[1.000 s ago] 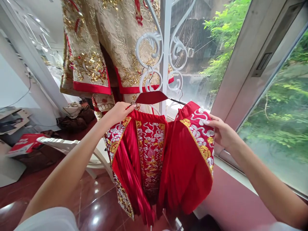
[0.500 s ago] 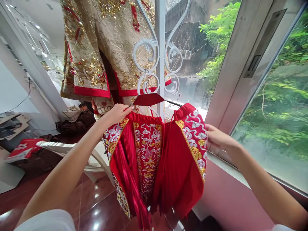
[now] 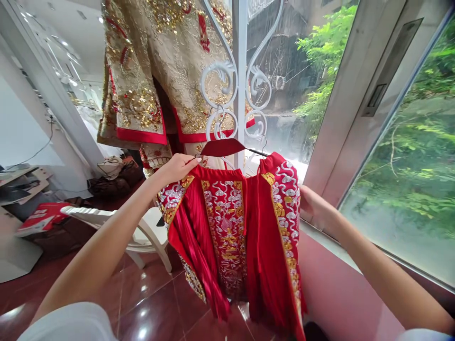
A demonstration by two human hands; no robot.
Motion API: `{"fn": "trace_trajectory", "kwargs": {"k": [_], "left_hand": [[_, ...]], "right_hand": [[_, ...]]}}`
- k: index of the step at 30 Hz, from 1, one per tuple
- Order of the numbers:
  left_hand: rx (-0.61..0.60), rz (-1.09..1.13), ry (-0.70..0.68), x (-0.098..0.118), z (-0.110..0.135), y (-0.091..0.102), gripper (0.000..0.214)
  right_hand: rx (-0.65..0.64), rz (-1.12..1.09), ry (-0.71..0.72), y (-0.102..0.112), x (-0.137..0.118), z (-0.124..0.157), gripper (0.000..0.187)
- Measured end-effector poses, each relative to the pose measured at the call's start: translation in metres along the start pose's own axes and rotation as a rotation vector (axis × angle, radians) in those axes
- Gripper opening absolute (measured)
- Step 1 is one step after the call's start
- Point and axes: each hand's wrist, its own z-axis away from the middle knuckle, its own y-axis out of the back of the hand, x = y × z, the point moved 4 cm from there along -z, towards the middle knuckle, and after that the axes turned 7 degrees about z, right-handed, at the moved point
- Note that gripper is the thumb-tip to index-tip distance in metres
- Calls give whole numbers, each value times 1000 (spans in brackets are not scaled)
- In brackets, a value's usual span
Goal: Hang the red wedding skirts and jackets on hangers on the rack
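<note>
Left hand [image 3: 176, 168] pinches top corner of red embroidered skirt [image 3: 225, 227]; right hand [image 3: 314, 206] grips far edge, fingers hidden behind. Skirt already hung on red hanger [image 3: 222, 147] from white scrollwork rack [image 3: 240, 57], front spread open.

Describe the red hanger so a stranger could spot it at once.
Start at the white scrollwork stand by the window. Below the gold robe, a hook hangs from the stand's lowest curl and carries the hanger. It's the small red wedge with a dark rod running right, directly above the red skirt.
</note>
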Motion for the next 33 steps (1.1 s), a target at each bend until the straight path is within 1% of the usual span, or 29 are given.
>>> {"fn": "trace_trajectory", "kwargs": {"k": [2, 4, 5, 7, 9, 10, 11, 13, 15, 17, 19, 20, 21, 22, 24, 25, 26, 27, 28, 29, 31, 32, 33], "left_hand": [[4, 0, -26, 5, 2, 2, 40], [43, 9, -56, 10, 7, 5, 38], [77, 9, -59, 12, 9, 6, 37], [167, -28, -14, 13, 17, 9, 38], [238, -94, 110, 8, 25, 12, 42], [234, -103, 179, 5, 28, 12, 45], [202, -79, 235, 1, 31, 12, 48], [98, 83, 303, -7, 33, 10, 52], [12, 345, 347, -13, 32, 8, 51], [-4, 577, 400, -18, 30, 7, 48], [23, 699, 432, -21, 27, 5, 45], [74, 698, 433, -22, 26, 4, 45], [161, 662, 428, -22, 26, 4, 45], [281, 607, 418, -22, 27, 4, 46], [574, 488, 386, -20, 33, 6, 47], [707, 452, 367, -18, 38, 6, 47], [799, 446, 347, -17, 42, 6, 47], [839, 465, 326, -16, 45, 7, 46], [824, 505, 305, -17, 47, 7, 46], [763, 561, 288, -18, 47, 8, 47], [584, 695, 281, -22, 45, 12, 50], [512, 747, 295, -24, 43, 15, 50], [464, 780, 312, -25, 40, 18, 48]], "right_hand": [[110, 53, 107, 13, -11, -4, 32], [221, 102, 249, 28, -37, -9, 33], [231, 129, 307, 30, -51, -12, 36], [177, 255, 377, 24, -75, -20, 39], [175, 457, 400, 13, -90, -28, 40], [189, 539, 403, 8, -94, -32, 40], [189, 584, 401, 3, -95, -36, 41], [130, 566, 382, -2, -94, -44, 44], [40, 479, 358, -1, -91, -50, 45], [-16, 406, 339, 1, -91, -54, 44], [-7, 381, 347, 3, -93, -56, 42], [32, 382, 377, 3, -94, -56, 40], [96, 388, 430, 3, -96, -55, 38], [178, 394, 496, 2, -99, -52, 36], [346, 389, 622, 0, -101, -45, 31], [418, 368, 662, -1, -100, -41, 30], [475, 329, 680, -1, -99, -37, 30], [504, 277, 676, 0, -97, -34, 30], [494, 220, 655, 1, -95, -31, 30], [440, 165, 625, 3, -93, -30, 30], [244, 78, 562, 4, -91, -29, 30], [140, 37, 535, 4, -91, -29, 32], [52, -6, 502, 4, -93, -31, 37]]}}
